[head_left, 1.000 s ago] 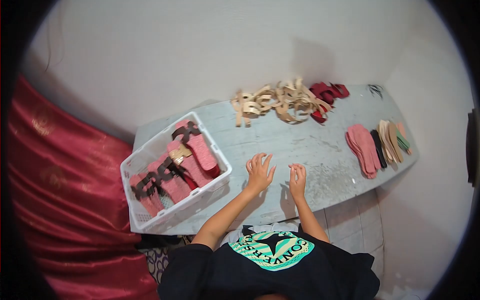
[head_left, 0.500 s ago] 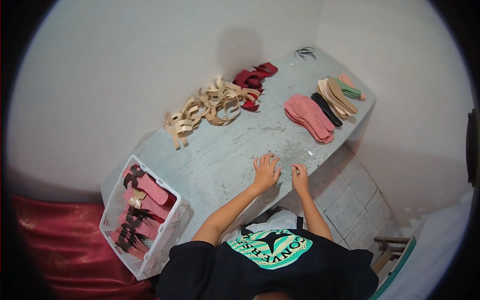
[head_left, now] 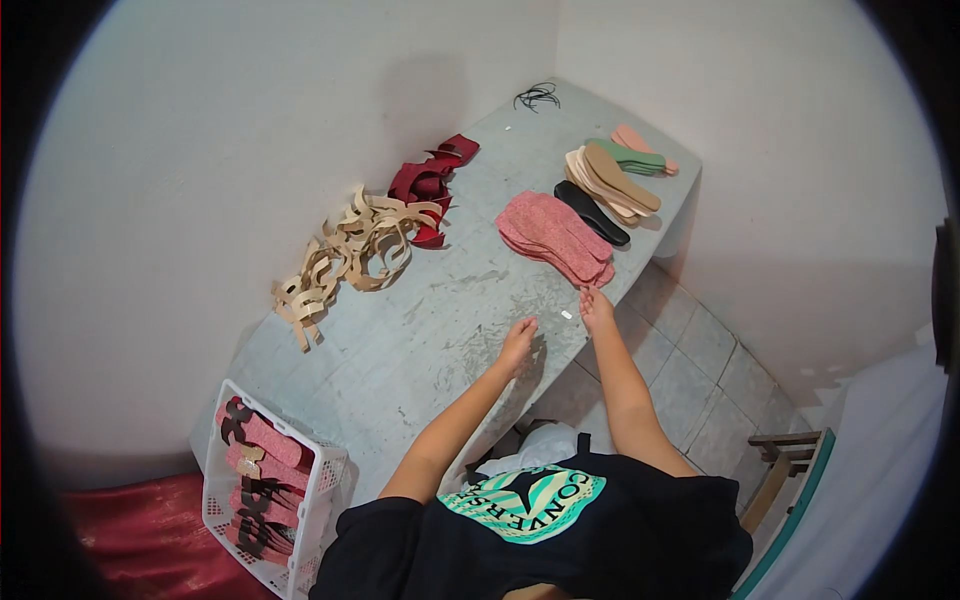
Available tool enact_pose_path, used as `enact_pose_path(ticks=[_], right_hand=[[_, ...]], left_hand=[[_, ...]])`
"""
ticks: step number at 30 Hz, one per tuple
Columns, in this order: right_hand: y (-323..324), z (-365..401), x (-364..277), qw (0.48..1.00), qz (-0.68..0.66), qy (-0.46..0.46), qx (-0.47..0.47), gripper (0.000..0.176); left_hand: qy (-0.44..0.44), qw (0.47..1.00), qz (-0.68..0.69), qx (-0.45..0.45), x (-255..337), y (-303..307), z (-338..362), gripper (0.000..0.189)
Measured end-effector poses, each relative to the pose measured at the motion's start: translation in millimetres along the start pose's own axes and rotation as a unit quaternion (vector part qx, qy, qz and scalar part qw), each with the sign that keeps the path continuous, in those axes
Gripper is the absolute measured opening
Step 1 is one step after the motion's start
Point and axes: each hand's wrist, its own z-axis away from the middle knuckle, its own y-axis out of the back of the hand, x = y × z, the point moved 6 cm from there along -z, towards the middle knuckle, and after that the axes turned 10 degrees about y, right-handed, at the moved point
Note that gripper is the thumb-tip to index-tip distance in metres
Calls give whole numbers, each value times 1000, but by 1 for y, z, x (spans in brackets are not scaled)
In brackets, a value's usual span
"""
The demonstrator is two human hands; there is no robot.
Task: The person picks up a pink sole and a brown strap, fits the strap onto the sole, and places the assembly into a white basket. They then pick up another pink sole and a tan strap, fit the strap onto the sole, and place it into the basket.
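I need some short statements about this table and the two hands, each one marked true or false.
1. The right hand is next to the pink insoles. True.
2. The left hand holds a red strap. False: it holds nothing and is open over the bare table.
3. The white basket stands at the table's far end. False: it is at the near left end, with pink soles inside.
4. Tan straps lie beside red straps along the wall. True.
5. A black insole lies between the pink insoles and the tan insoles. True.
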Motion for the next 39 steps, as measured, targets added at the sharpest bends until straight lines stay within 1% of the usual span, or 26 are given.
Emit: enact_pose_path(ticks=[1, 2, 3, 4, 7, 9, 10, 12, 13, 15, 17, 19, 20, 21, 22, 23, 25, 26, 27, 28, 29, 31, 32, 36, 38, 39], right_hand=[[-3, -5, -2, 1000, -2, -2, 2, 11], [-5, -9, -3, 1000, 24, -16, 9, 9], [-6, -14, -2, 998, 51, -30, 15, 8], [-8, -18, -1, 998, 50, -33, 16, 8], [-10, -31, 1, 995, 90, -24, 24, 10], [-9, -35, 1, 989, 140, -20, 34, 14], [-9, -35, 0, 989, 139, -20, 33, 14], [-16, -28, -7, 972, 223, 44, -61, 15], [-17, -19, -8, 972, 224, 43, -61, 15], [-32, 5, -8, 982, 113, 73, -134, 14], [-32, 28, 1, 979, 100, 79, -159, 13], [-34, 60, 14, 969, 93, 86, -212, 13], [-34, 76, 25, 967, 67, 66, -235, 13], [-33, 92, 37, 964, 41, 44, -257, 12], [-33, 107, 49, 957, 74, 30, -280, 15], [-33, 121, 61, 947, 107, 17, -303, 17], [-29, 145, 85, 904, 185, -18, -384, 18], [-26, 154, 94, 900, 190, -22, -391, 18], [-24, 166, 106, 884, 201, -73, -415, 17], [-24, 177, 116, 865, 213, -125, -436, 16], [-26, 181, 121, 860, 218, -130, -444, 16], [-36, 197, 128, 821, 241, -123, -502, 19], [-39, 203, 131, 815, 253, -119, -508, 23], [-58, 230, 129, 803, 249, -121, -528, 26], [-65, 235, 131, 817, 248, -140, -502, 26], [-68, 236, 137, 811, 252, -147, -508, 26]], left_hand=[[29, 999, -25, -1, 1, -3, -1, 42], [32, 999, -28, 0, 5, -4, -1, 42], [52, 999, 6, -12, 4, -6, -4, 40], [72, 996, 40, -24, 3, -8, -7, 39], [92, 994, 60, -27, 2, -7, -13, 36], [95, 993, 70, -23, 0, -5, -16, 36], [96, 992, 81, -22, 0, -5, -18, 36], [102, 989, 107, -20, -1, -5, -22, 33], [109, 985, 134, -17, -3, -4, -24, 31], [113, 982, 152, -19, -5, -4, -28, 31], [113, 978, 174, -20, -5, -4, -31, 31], [71, 964, 255, -27, 1, 0, -32, 34], [68, 963, 261, -21, 5, 3, -28, 34], [40, 958, 282, -21, 15, 6, -21, 35], [12, 952, 304, -22, 23, 10, -17, 37], [9, 951, 310, -15, 27, 14, -12, 37], [-74, 963, 260, -22, 41, 28, -1, 42], [-88, 964, 252, -15, 44, 38, 6, 41], [-93, 961, 259, -8, 39, 50, 10, 41], [-117, 961, 249, -5, 37, 61, 16, 39], [-141, 961, 239, -1, 34, 73, 23, 38], [-140, 953, 267, 14, 25, 93, 39, 38], [-144, 948, 281, 30, 20, 102, 48, 38], [-165, 929, 322, 82, 3, 135, 75, 38], [-174, 924, 326, 96, -10, 151, 84, 36], [-181, 923, 324, 102, -14, 157, 89, 35]])
